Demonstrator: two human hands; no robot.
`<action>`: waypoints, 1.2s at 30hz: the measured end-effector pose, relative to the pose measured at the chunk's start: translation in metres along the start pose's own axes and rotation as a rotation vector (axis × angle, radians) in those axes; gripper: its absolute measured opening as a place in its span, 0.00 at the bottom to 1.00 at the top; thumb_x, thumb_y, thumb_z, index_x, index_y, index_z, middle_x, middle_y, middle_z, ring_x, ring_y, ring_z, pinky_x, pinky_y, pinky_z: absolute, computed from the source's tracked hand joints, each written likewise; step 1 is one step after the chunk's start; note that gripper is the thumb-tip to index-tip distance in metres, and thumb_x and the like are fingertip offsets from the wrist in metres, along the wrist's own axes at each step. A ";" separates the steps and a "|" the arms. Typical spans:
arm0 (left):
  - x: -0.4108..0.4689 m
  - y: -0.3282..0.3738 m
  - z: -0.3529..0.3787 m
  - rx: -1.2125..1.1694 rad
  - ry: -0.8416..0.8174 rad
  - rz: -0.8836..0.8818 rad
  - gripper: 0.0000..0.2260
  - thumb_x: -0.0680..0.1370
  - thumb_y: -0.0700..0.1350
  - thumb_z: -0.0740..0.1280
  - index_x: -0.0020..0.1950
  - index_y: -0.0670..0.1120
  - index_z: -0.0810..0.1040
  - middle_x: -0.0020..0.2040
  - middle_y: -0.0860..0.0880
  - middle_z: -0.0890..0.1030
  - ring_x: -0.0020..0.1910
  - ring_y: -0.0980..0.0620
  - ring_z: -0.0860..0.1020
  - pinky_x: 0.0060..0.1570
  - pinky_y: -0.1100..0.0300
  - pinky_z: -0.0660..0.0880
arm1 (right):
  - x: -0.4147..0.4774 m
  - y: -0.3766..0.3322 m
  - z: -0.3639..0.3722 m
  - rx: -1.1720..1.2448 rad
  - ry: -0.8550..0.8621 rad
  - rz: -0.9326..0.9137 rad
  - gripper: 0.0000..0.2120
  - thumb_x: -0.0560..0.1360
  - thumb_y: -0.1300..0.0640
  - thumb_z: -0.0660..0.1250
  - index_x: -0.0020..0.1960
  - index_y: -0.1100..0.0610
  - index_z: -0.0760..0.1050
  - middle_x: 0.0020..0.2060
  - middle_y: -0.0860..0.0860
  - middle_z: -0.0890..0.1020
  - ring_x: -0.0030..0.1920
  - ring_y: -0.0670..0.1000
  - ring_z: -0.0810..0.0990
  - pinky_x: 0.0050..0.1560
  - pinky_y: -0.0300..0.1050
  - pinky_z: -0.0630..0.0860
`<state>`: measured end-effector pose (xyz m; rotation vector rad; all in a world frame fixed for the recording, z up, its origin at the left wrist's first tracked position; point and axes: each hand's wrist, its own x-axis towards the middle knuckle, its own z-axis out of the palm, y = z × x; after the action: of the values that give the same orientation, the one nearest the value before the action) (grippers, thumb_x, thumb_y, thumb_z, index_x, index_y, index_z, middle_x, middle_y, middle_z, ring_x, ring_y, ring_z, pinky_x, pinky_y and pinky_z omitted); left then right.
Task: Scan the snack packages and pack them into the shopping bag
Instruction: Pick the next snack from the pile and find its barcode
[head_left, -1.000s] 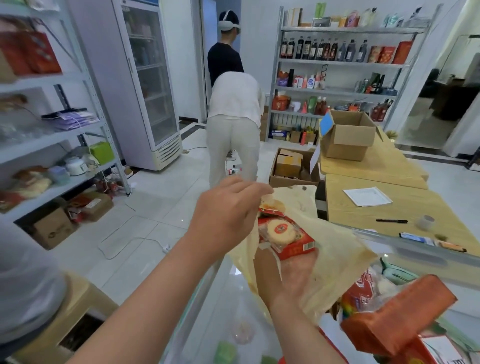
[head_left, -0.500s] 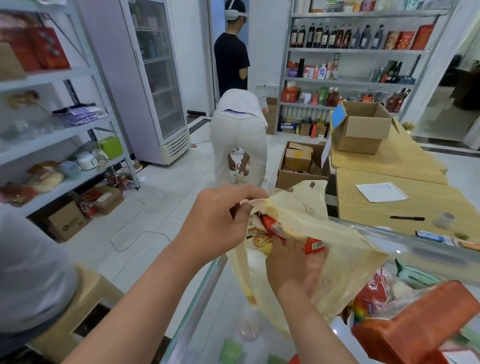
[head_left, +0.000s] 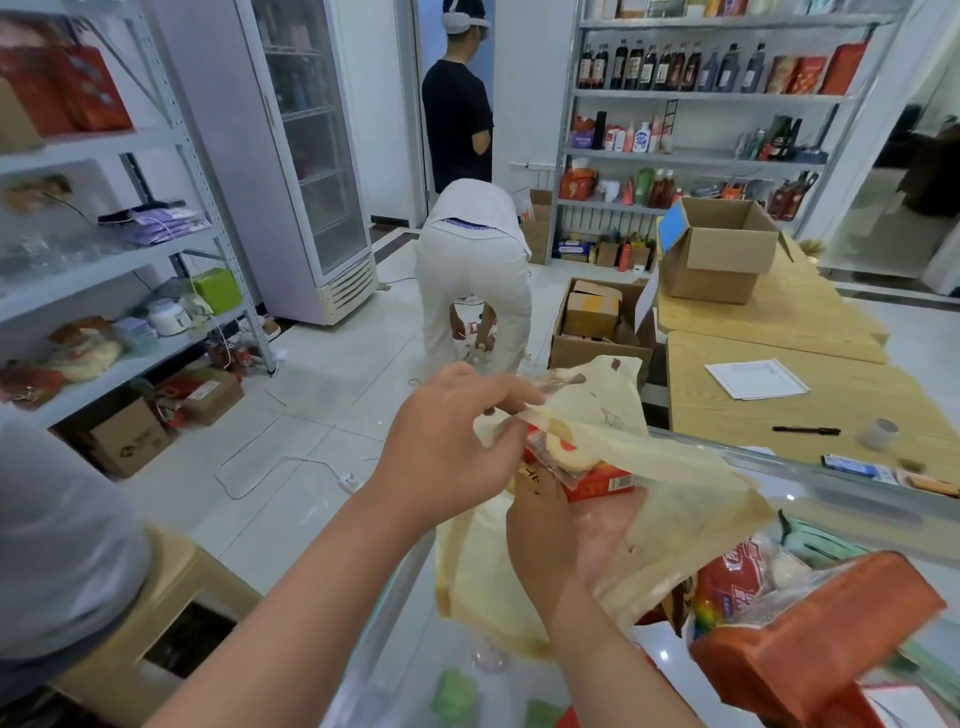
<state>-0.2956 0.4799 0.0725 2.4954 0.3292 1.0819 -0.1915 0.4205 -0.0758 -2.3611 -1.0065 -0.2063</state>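
- Left hand (head_left: 457, 441) pinches the shopping bag (head_left: 670, 499) rim; right hand (head_left: 576, 535) grips the snack package (head_left: 597, 475), half inside the bag's mouth
- Best to hold the mouth wide and slide the package in flat
- Red package, round pale cake pictured; bag thin, translucent beige

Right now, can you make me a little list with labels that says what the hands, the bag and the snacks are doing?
left hand: pinches the bag's top edge and holds the mouth open
right hand: holds the red snack package, partly inside the bag
shopping bag: thin, yellowish, see-through plastic, held up above the glass counter
red snack package: at the bag's mouth, partly covered by the plastic
other snack packages: red and orange packs lying on the counter at lower right
glass counter: under the bag and hands
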 end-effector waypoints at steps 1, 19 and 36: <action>0.000 -0.001 0.003 0.003 -0.010 -0.031 0.08 0.72 0.48 0.67 0.49 0.56 0.82 0.37 0.65 0.77 0.42 0.61 0.74 0.37 0.66 0.71 | -0.002 0.001 0.002 0.023 -0.064 0.038 0.16 0.65 0.67 0.70 0.53 0.59 0.79 0.51 0.61 0.81 0.52 0.59 0.81 0.46 0.51 0.81; -0.029 0.018 0.077 -0.111 -0.144 -0.094 0.06 0.77 0.41 0.65 0.48 0.51 0.80 0.43 0.58 0.81 0.44 0.56 0.76 0.41 0.61 0.72 | -0.016 0.042 -0.114 0.143 0.555 0.286 0.26 0.68 0.62 0.72 0.63 0.57 0.67 0.59 0.61 0.69 0.56 0.55 0.65 0.48 0.49 0.72; -0.028 0.060 0.106 -0.058 0.048 -0.058 0.08 0.79 0.46 0.65 0.54 0.49 0.82 0.48 0.54 0.83 0.47 0.54 0.78 0.45 0.65 0.71 | 0.025 0.108 -0.209 0.117 0.430 0.326 0.11 0.77 0.69 0.56 0.56 0.64 0.74 0.48 0.62 0.79 0.49 0.61 0.75 0.42 0.46 0.65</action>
<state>-0.2326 0.3876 0.0157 2.3974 0.3763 1.1135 -0.0819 0.2600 0.0597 -2.2013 -0.4142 -0.4883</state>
